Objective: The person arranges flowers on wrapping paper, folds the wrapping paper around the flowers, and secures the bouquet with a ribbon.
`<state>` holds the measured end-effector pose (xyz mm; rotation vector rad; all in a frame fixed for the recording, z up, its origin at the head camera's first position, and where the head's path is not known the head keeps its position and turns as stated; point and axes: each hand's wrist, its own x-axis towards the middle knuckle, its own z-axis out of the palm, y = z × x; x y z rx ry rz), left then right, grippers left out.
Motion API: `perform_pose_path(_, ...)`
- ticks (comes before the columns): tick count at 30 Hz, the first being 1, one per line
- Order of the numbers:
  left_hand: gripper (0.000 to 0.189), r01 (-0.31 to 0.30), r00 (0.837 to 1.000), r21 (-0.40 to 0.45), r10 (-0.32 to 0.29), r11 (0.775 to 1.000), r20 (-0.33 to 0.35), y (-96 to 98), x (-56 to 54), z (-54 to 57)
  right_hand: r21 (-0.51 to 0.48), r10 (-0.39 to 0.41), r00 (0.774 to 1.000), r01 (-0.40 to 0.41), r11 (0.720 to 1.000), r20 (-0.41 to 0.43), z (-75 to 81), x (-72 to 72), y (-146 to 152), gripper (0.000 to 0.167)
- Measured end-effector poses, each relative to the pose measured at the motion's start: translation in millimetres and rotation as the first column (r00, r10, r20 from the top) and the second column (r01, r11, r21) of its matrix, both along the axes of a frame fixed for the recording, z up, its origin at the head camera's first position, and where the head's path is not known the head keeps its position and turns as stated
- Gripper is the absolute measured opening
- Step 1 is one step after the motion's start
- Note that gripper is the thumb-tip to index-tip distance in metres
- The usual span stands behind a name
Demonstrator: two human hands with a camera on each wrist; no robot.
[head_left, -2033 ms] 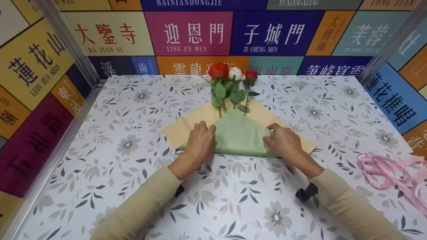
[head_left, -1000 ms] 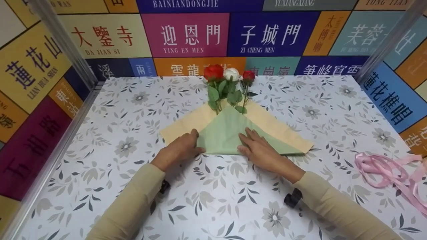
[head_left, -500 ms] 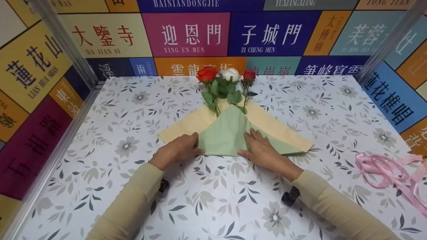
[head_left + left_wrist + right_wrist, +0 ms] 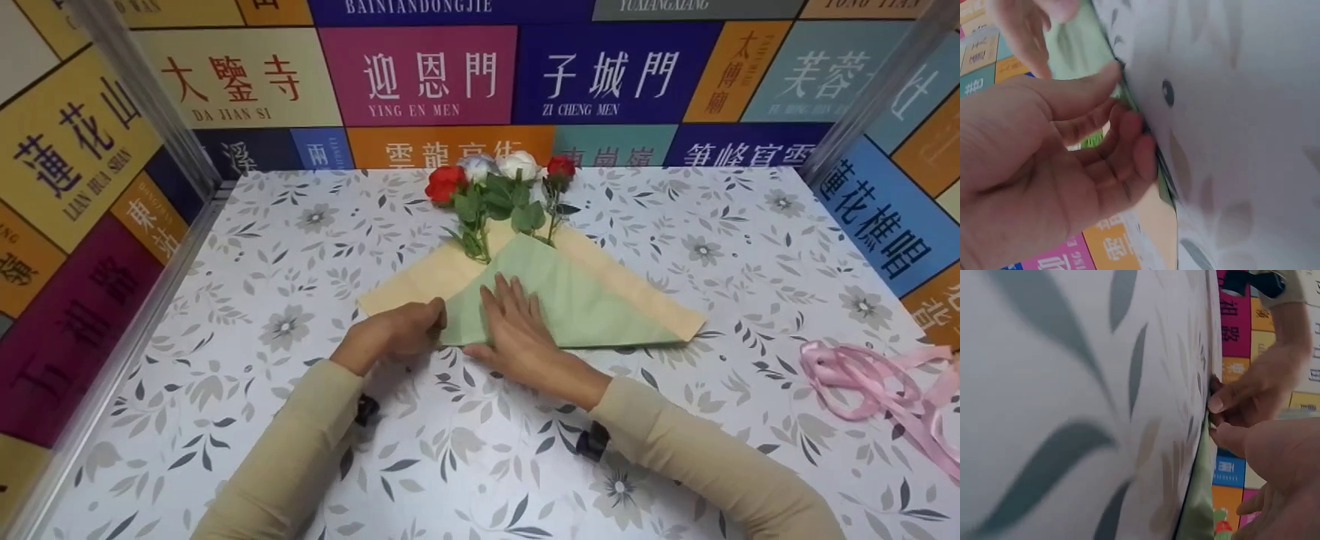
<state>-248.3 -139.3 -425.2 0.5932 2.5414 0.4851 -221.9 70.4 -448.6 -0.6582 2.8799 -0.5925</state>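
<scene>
A folded sheet of wrapping paper, green (image 4: 592, 300) in front and cream (image 4: 420, 281) behind, lies on the table. Roses rest with their stems tucked behind the green fold: a large red rose (image 4: 445, 184), a pale bluish rose (image 4: 477, 168), a white rose (image 4: 517, 165) and a small red rose (image 4: 560, 168). At the fold's left end, my left hand (image 4: 397, 330) grips the paper's edge; its thumb and curled fingers (image 4: 1143, 152) show there in the left wrist view. My right hand (image 4: 521, 337) presses on the green paper with its fingers spread straight.
A loose pile of pink ribbon (image 4: 862, 382) lies at the table's right side. Panels with printed characters (image 4: 420, 75) wall the table at the back and on both sides. The tablecloth (image 4: 480, 480) is white with grey leaves and flowers.
My right hand has slid left across the green paper, close to my left hand. Leftward tilts the large red rose, and the pale bluish rose now shows beside it.
</scene>
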Motion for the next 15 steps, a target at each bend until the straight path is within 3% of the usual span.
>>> perform_pose_path(3, 0.020, 0.027, 1.000, 0.040, -0.026, 0.999, -0.008, -7.0, -2.2, 0.1, 0.024, 0.018, 1.000, -0.018, 1.000, -0.008, -3.9, -0.6, -17, 0.098)
perform_pose_path(8, 0.021, -0.021, 1.000, 0.099, 0.023, 0.995, -0.021, -12.0, -5.0, -4.6, 0.044, 0.013, 1.000, -0.013, 0.999, 0.001, -8.0, -5.7, -37, 0.099)
perform_pose_path(15, 0.028, -0.112, 0.993, 0.014, 0.112, 0.994, -0.029, -13.2, -6.1, -4.6, 0.045, -0.053, 0.998, 0.052, 0.998, 0.036, -7.2, -15.0, -44, 0.110)
